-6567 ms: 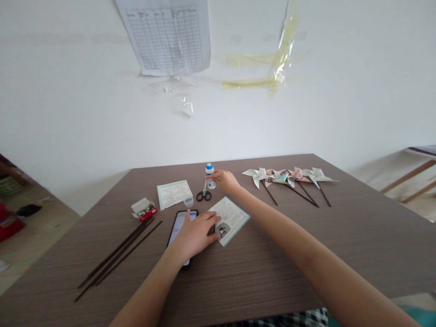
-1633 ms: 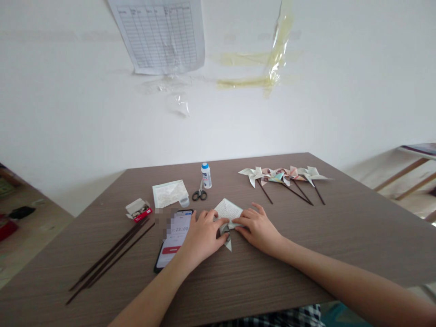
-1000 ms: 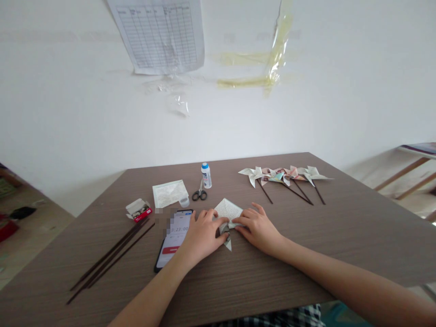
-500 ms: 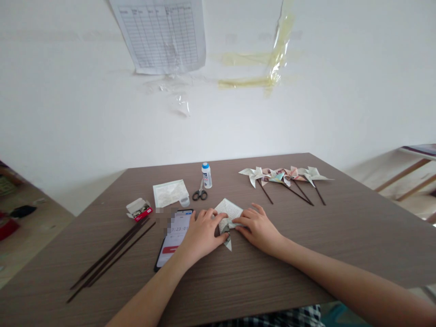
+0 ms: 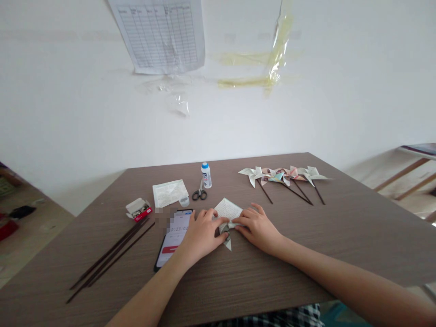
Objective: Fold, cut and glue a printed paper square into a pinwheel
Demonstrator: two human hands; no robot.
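A printed sheet of paper (image 5: 227, 209), cut and partly folded into pinwheel blades, lies on the table between my hands. One pointed blade, greyer than the rest, sticks out toward me. My left hand (image 5: 203, 230) grips the paper's left side, index finger on its middle and thumb on the lower blade. From the right, my right hand (image 5: 259, 228) has its fingertips closed at a folded corner near the centre. The fingers partly hide the centre of the paper.
A phone (image 5: 173, 240) with a running timer lies beside my left hand. Beyond are scissors (image 5: 199, 194), a white bottle (image 5: 206, 176), paper sheets (image 5: 169, 192) and a small open box (image 5: 139, 210). Dark sticks (image 5: 109, 254) lie left; several finished pinwheels (image 5: 284, 176) lie back right.
My left index finger has shifted slightly toward me and right, meeting my right fingertips at the paper's centre. The paper and my right hand stay nearly still.
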